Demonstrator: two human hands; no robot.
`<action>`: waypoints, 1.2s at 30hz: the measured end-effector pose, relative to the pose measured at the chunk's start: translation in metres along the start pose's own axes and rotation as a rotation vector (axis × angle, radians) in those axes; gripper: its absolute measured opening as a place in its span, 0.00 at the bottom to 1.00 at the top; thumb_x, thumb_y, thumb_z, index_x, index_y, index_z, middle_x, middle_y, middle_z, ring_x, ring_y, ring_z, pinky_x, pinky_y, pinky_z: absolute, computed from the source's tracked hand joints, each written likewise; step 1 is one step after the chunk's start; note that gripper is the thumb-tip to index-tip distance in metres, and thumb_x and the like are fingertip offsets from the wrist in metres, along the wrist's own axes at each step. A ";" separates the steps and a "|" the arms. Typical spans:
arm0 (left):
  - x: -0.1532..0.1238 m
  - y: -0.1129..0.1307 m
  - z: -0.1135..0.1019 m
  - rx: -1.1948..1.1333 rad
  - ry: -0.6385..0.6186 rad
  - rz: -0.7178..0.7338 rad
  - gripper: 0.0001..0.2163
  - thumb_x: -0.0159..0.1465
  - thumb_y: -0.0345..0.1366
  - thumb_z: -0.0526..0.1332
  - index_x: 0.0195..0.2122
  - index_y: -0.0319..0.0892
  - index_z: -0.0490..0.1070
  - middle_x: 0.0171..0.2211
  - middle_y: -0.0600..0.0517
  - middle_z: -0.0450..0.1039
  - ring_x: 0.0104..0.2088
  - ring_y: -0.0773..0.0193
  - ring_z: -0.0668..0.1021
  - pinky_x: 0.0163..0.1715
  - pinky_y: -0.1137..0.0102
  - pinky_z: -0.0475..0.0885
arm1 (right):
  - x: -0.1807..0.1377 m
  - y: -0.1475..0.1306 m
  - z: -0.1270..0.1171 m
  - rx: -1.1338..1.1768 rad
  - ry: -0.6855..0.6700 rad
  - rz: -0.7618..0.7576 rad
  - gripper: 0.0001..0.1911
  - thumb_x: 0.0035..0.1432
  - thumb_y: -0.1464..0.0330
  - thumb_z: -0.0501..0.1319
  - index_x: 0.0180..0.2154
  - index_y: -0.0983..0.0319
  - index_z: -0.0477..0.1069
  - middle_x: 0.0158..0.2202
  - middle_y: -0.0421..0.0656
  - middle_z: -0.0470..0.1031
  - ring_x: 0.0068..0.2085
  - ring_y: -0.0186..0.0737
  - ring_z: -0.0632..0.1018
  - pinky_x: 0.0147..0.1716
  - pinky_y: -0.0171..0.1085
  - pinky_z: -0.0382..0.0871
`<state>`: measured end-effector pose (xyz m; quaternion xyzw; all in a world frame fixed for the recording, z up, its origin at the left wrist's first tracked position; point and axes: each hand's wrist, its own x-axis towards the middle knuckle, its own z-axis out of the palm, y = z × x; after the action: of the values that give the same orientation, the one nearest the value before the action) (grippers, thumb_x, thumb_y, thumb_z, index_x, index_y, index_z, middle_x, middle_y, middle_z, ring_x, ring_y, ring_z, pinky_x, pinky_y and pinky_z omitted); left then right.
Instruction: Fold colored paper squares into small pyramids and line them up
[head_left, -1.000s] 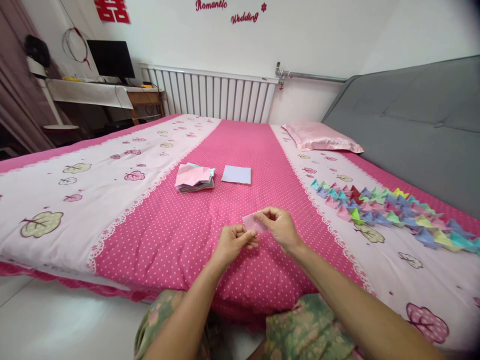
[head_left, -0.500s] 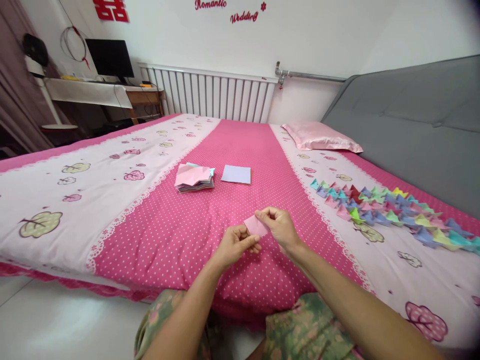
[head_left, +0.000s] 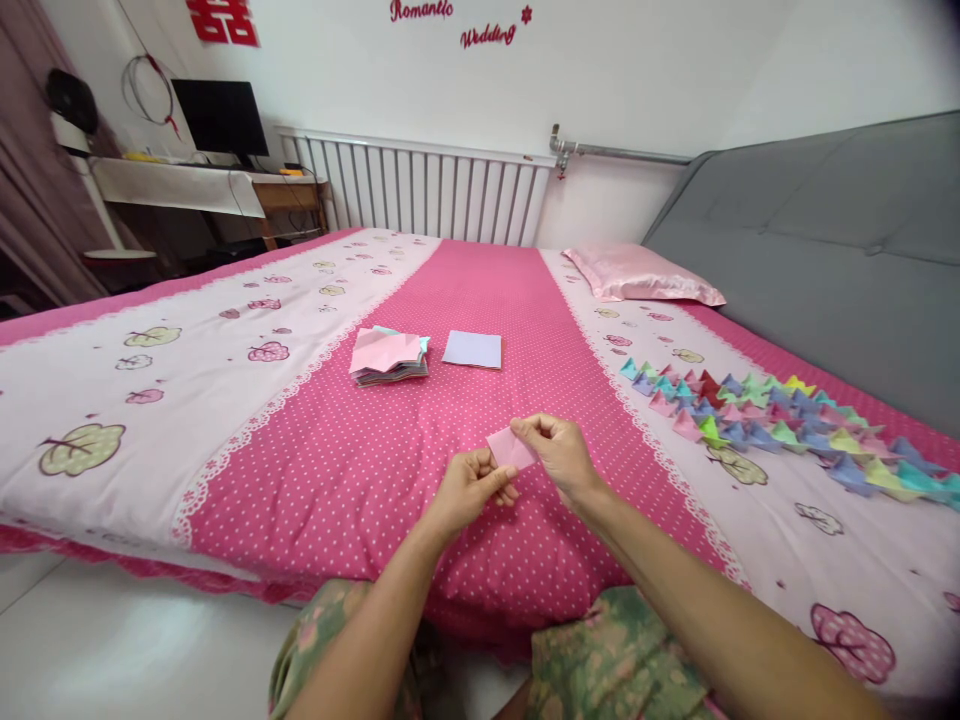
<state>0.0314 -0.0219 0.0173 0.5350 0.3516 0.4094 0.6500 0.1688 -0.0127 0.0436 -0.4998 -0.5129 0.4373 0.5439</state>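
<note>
Between my two hands is a small folded piece of pink paper (head_left: 511, 449), held above the near part of the bed. My left hand (head_left: 475, 488) pinches its lower left side between thumb and fingers. At the upper right corner, my right hand (head_left: 556, 452) grips it with thumb and forefinger. Farther back lies a loose stack of paper (head_left: 388, 354) with a crumpled pink sheet on top. To its right sits a neat pile of square paper (head_left: 472, 349) with a lilac top sheet.
Several rows of folded paper boats (head_left: 787, 415) in many colours stand on the bed (head_left: 300, 480) at right. A pink pillow (head_left: 641, 273) lies behind them, beside a grey headboard (head_left: 817, 230). A radiator (head_left: 420, 185) and a desk with a monitor (head_left: 220, 117) are at the back.
Both hands keep their grip on the pink paper. My left hand and the paper's left edge have shifted very slightly; the rest looks the same.
</note>
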 end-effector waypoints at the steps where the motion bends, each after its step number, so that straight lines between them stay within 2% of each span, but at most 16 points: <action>1: 0.000 -0.001 0.000 -0.001 0.017 -0.006 0.14 0.48 0.43 0.64 0.23 0.36 0.66 0.17 0.50 0.73 0.17 0.70 0.72 0.19 0.76 0.65 | 0.000 0.000 0.000 0.005 -0.013 0.002 0.16 0.45 0.57 0.62 0.22 0.65 0.67 0.19 0.37 0.64 0.21 0.29 0.63 0.20 0.30 0.57; 7: 0.002 -0.002 -0.002 -0.021 0.077 -0.008 0.14 0.48 0.42 0.65 0.22 0.36 0.65 0.17 0.50 0.73 0.16 0.71 0.72 0.18 0.76 0.66 | 0.000 -0.003 -0.002 0.011 -0.113 -0.027 0.18 0.50 0.55 0.57 0.22 0.64 0.67 0.19 0.36 0.64 0.21 0.29 0.63 0.22 0.30 0.56; 13: 0.002 0.000 -0.004 -0.060 0.119 0.004 0.13 0.49 0.42 0.64 0.24 0.36 0.67 0.18 0.50 0.73 0.17 0.70 0.73 0.18 0.76 0.65 | -0.003 -0.006 -0.002 -0.036 -0.229 -0.043 0.16 0.50 0.57 0.58 0.30 0.64 0.71 0.26 0.40 0.71 0.25 0.31 0.67 0.24 0.31 0.59; 21: 0.000 0.006 -0.003 -0.012 0.113 0.015 0.15 0.46 0.43 0.66 0.28 0.36 0.72 0.22 0.50 0.74 0.20 0.70 0.73 0.21 0.76 0.65 | -0.001 -0.002 -0.003 -0.077 -0.243 -0.038 0.14 0.49 0.59 0.59 0.26 0.65 0.71 0.21 0.38 0.68 0.22 0.30 0.66 0.23 0.31 0.59; 25: 0.000 0.009 -0.007 -0.027 0.216 0.020 0.15 0.46 0.43 0.66 0.29 0.36 0.73 0.24 0.49 0.74 0.23 0.68 0.73 0.23 0.75 0.66 | -0.002 0.001 -0.003 -0.125 -0.330 -0.011 0.14 0.49 0.60 0.59 0.28 0.65 0.71 0.25 0.41 0.72 0.26 0.32 0.70 0.27 0.33 0.63; 27: 0.000 0.010 -0.009 -0.025 0.222 0.029 0.15 0.48 0.43 0.65 0.30 0.35 0.74 0.25 0.49 0.74 0.24 0.68 0.73 0.24 0.75 0.66 | -0.002 0.002 -0.002 -0.142 -0.352 -0.022 0.13 0.48 0.60 0.60 0.31 0.65 0.70 0.27 0.42 0.72 0.28 0.33 0.72 0.29 0.34 0.64; 30: -0.001 0.009 -0.012 -0.023 0.193 0.019 0.14 0.50 0.43 0.63 0.29 0.35 0.75 0.24 0.48 0.74 0.23 0.68 0.72 0.24 0.75 0.64 | -0.003 0.002 -0.001 -0.150 -0.302 -0.041 0.14 0.45 0.62 0.62 0.33 0.63 0.66 0.25 0.39 0.70 0.26 0.32 0.70 0.26 0.32 0.63; 33: -0.002 0.010 -0.012 -0.021 0.189 -0.001 0.14 0.50 0.44 0.63 0.27 0.36 0.76 0.22 0.49 0.74 0.21 0.70 0.71 0.23 0.75 0.62 | -0.003 0.002 -0.001 -0.162 -0.262 -0.081 0.15 0.42 0.62 0.64 0.30 0.62 0.62 0.21 0.34 0.65 0.22 0.29 0.67 0.22 0.30 0.60; 36: -0.004 0.010 -0.012 -0.007 0.187 0.008 0.14 0.50 0.44 0.63 0.24 0.37 0.75 0.20 0.50 0.73 0.19 0.71 0.69 0.22 0.76 0.60 | -0.003 0.001 -0.001 -0.162 -0.325 -0.105 0.14 0.43 0.61 0.64 0.26 0.62 0.63 0.22 0.36 0.67 0.24 0.31 0.69 0.24 0.32 0.63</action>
<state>0.0172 -0.0192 0.0248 0.4934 0.4074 0.4614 0.6145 0.1698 -0.0156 0.0422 -0.4373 -0.6531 0.4406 0.4338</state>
